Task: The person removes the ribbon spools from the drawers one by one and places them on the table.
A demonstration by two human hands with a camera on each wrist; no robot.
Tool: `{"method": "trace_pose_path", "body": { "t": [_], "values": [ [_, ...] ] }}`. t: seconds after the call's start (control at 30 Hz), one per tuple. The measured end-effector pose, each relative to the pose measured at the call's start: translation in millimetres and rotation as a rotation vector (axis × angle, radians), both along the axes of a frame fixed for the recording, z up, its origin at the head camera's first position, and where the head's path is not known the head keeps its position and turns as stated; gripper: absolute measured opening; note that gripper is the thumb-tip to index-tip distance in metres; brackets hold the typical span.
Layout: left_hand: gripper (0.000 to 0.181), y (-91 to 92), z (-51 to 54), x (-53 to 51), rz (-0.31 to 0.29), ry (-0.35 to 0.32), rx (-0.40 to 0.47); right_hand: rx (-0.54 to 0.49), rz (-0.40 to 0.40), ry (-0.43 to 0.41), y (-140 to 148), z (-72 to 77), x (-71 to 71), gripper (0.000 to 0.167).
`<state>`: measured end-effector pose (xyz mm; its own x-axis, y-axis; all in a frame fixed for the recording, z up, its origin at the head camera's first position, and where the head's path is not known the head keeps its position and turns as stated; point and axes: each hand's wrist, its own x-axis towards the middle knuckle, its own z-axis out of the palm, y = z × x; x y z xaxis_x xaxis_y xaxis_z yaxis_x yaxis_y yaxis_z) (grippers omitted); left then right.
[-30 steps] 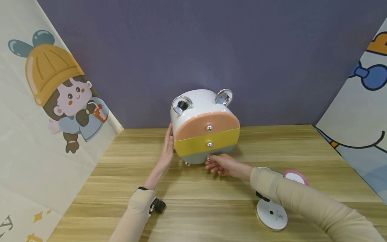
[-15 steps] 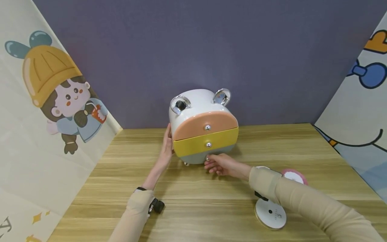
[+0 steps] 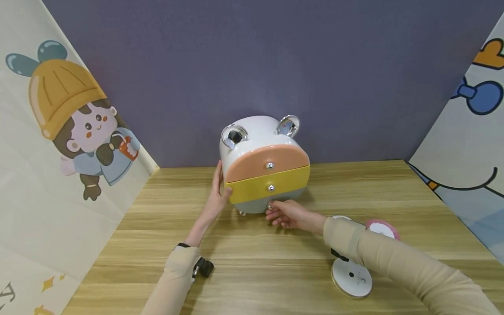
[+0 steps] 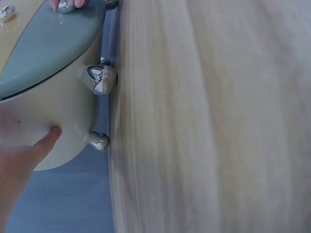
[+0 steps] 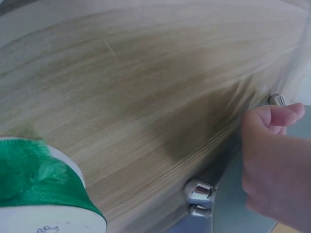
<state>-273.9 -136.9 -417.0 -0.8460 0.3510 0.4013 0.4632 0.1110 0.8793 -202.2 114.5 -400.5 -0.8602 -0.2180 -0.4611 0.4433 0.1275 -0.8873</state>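
A white drawer box [image 3: 256, 129] with silver ears and short silver feet stands on the table by the back wall. Its front carries an orange drawer [image 3: 252, 164], a yellow drawer [image 3: 252, 189] and a grey-green drawer [image 3: 250, 206], each with a silver knob. All three sit closed. My left hand [image 3: 215, 199] rests on the box's left side, fingers extended along it and thumb at the yellow drawer's edge. With thumb and fingers, my right hand [image 3: 289, 214] pinches the lowest knob [image 4: 66, 6]. That knob is mostly covered by the fingers.
Below my right forearm lies a white ribbon spool [image 3: 351, 280]; the right wrist view shows green ribbon [image 5: 39, 174] on a spool. A pink-rimmed spool [image 3: 383, 228] lies beyond the sleeve, partly hidden. The dark back wall [image 3: 189, 87] rises close behind the box.
My left thumb has shifted onto the front edge of the box. My right hand keeps its pinch on the lowest knob, and the drawers look unmoved. The head view has turned slightly.
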Motion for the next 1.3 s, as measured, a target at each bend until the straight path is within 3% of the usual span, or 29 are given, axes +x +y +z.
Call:
{"method": "trace_pose_path", "body": {
  "t": [0.23,0.37,0.47,0.63,0.77,1.0,1.3],
  "values": [
    [0.115,6.0,27.2,22.2,-0.029,-0.013,-0.007,0.010,-0.025,-0.032,0,-0.2,5.1,0.033],
    [0.112,6.5,28.8,25.1,-0.058,-0.042,0.025,0.001,-0.026,-0.040,1,-0.8,10.0,0.033],
    [0.095,6.7,28.7,25.1,-0.066,-0.103,0.047,-0.017,-0.020,-0.049,3,-1.4,14.5,0.032],
    [0.058,7.8,29.5,23.5,-0.023,-0.171,0.050,-0.052,-0.003,-0.061,5,-2.0,23.4,0.029],
    [0.055,7.3,28.0,21.4,-0.018,-0.183,0.058,-0.060,0.017,-0.061,7,-0.7,32.9,0.030],
    [0.052,3.9,6.1,2.8,-0.006,-0.177,0.068,-0.054,0.050,-0.060,9,-0.6,50.9,0.029],
    [0.053,3.8,0.2,-0.6,-0.004,-0.146,0.081,-0.069,0.055,-0.083,11,-3.6,69.4,0.027]
  ]
}}
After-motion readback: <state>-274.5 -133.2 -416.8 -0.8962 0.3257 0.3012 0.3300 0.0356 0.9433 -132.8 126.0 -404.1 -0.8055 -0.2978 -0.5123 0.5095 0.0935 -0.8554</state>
